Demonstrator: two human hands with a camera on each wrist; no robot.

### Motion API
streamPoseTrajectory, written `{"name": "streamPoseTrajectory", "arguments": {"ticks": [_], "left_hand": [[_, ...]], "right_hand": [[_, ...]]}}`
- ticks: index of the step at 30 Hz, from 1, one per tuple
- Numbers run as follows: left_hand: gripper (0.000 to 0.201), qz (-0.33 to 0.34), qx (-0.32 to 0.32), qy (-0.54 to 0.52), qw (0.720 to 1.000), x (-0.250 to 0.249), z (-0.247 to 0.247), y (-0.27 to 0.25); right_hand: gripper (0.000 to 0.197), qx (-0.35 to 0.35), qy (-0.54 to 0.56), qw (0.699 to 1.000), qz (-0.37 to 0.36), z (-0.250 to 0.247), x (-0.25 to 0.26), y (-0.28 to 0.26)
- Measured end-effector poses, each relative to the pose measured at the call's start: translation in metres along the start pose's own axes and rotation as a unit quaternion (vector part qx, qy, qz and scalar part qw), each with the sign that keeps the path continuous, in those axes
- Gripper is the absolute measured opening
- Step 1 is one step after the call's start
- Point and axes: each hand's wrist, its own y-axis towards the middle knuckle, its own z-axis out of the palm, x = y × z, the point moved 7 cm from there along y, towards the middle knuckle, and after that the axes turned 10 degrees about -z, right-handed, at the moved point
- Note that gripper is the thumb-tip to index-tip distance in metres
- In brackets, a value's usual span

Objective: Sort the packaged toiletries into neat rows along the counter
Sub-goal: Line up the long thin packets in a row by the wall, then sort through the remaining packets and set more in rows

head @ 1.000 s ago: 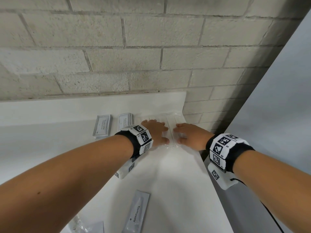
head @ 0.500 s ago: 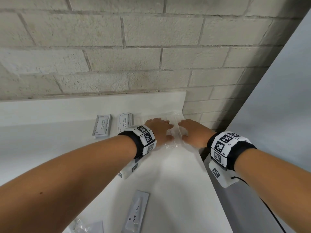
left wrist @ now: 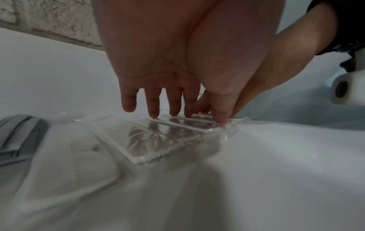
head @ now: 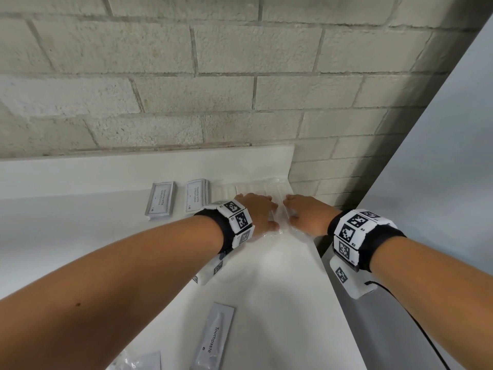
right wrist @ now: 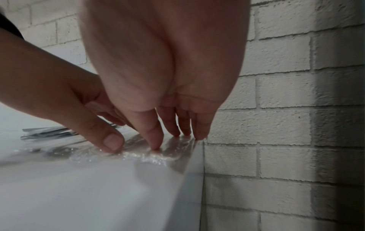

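While both of your hands press flat on the clear packets (head: 256, 189) at the centre right of the head view, note how close that row sits to the desk (head: 280, 289) end: your right hand (head: 304, 213) lies at the desk's right edge, where the surface drops away beside the brick wall (head: 186, 89), so one push too far that way could, I judge, slide a slippery packet off. Your left hand (head: 257, 212) lies just right of the two grey shampoo sachets (head: 159, 199), and a sideways sweep could knock that pair askew. A toothpaste sachet (head: 214, 340) lies at the bottom centre, well apart and not yet in a row. From the left wrist view, your left hand (left wrist: 177, 62) has straight, spread fingers whose tips (left wrist: 154, 114) touch the top of the clear packets (left wrist: 158, 137); it grips nothing, so the glossy film may skate or ride over its neighbour under uneven pressure. From the right wrist view, your right hand (right wrist: 164, 70) is likewise spread, fingertips (right wrist: 199, 137) down on the crinkled film (right wrist: 138, 153) right at the desk edge (right wrist: 195, 179), holding nothing; the outermost fingertip sits almost on the corner, and the film looks bunched there, which could leave the row uneven.
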Motion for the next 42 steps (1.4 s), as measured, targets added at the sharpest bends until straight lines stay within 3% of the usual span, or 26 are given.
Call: {"name": "streamPoseTrajectory", "arguments": {"ticks": [11,15,17,22,24,27,30,33,35,38,42], "left_hand": [[0.066,0.003,0.009,-0.019,1.0,0.004,-0.002,0.001],[0.063,0.002,-0.004,-0.032,0.999,0.011,-0.015,-0.014],[0.061,0.0,-0.014,-0.043,0.999,0.016,-0.024,-0.03],[0.055,0.009,-0.015,-0.068,0.998,0.044,-0.032,-0.092],[0.055,0.01,-0.017,-0.086,0.996,0.061,-0.027,-0.127],[0.052,0.0,-0.008,-0.096,0.995,0.088,-0.007,-0.178],[0.057,-0.024,0.02,-0.088,0.996,0.119,0.023,-0.224],[0.073,-0.034,0.073,-0.116,0.99,0.147,0.054,-0.261],[0.079,-0.024,0.099,-0.12,0.988,0.157,0.073,-0.279],[0.068,-0.001,0.057,-0.083,0.995,0.161,0.085,-0.287],[0.047,-0.008,0.026,-0.128,0.991,0.168,0.075,-0.289]], "right_hand": [[0.043,-0.012,0.026,1.0,0.01,0.002,0.003,0.002],[0.061,-0.015,0.016,1.0,0.004,0.005,0.015,-0.002],[0.066,-0.031,0.022,0.999,-0.014,0.004,0.03,-0.009],[0.057,-0.063,0.033,0.994,-0.08,0.011,0.092,-0.043],[0.056,-0.047,0.045,0.992,-0.108,0.026,0.12,-0.061],[0.069,-0.001,0.045,0.992,-0.116,0.054,0.156,-0.09],[0.073,0.025,0.027,0.994,-0.099,0.08,0.184,-0.113],[0.066,0.016,0.024,0.998,-0.062,0.092,0.197,-0.118],[0.073,0.005,0.05,0.998,-0.021,0.092,0.203,-0.118],[0.083,-0.004,0.075,0.997,0.031,0.09,0.215,-0.116],[0.067,-0.043,0.101,0.993,0.043,0.086,0.236,-0.113]]}}
